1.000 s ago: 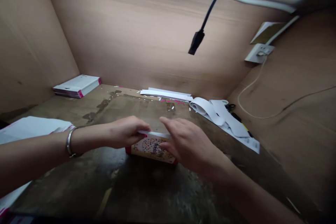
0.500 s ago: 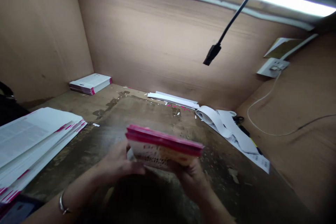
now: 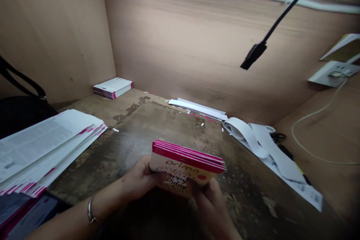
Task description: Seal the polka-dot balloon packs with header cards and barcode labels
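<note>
Both hands grip a small stack of printed card packs with pink-red top edges, the front one reading "prima" and "happy". My left hand, a silver bangle on its wrist, is closed on the stack's left side with the thumb across the front. On the lower right, my right hand is closed round the stack, thumb on the front face. The fingers behind the stack are hidden. The packs are held above the worn table top, tilted, with their top edges slightly fanned.
A pile of flat white printed sleeves lies at left, beside a black bag. A neat stack of packs is in the back corner. White strips, a label roll and scissors lie along the back and right. A black cable hangs overhead.
The view has turned left, so most things appear further right. The stack, blurred before, now shows its front and several edges clearly. Both hands still hold it; my left thumb lies further across the front.
</note>
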`<state>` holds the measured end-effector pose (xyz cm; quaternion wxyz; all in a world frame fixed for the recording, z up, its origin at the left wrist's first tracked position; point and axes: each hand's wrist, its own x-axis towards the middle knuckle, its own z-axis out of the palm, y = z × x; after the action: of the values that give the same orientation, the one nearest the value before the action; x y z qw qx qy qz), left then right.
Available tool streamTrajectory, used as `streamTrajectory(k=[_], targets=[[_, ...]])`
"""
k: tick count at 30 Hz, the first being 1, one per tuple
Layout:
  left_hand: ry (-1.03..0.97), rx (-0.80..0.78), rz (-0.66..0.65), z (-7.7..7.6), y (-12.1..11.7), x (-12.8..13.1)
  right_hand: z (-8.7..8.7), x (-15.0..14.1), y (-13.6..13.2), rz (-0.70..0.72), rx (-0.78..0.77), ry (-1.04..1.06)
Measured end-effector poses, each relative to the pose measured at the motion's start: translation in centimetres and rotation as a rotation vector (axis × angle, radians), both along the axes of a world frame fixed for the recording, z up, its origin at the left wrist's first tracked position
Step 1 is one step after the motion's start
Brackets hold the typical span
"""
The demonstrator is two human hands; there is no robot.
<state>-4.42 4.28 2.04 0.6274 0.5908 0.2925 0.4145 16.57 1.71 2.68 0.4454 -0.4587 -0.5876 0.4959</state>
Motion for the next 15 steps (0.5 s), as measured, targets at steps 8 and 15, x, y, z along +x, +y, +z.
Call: streamTrajectory(k=[8, 15], targets=[[0.180, 0.260, 0.159, 2.2, 0.1, 0.0, -0.7, 0.0, 0.2, -0.027, 0.152, -0.048], [0.068, 0.167, 0.043, 0.6, 0.3, 0.2, -1.0, 0.3, 0.6, 0.007, 0.061, -0.053]])
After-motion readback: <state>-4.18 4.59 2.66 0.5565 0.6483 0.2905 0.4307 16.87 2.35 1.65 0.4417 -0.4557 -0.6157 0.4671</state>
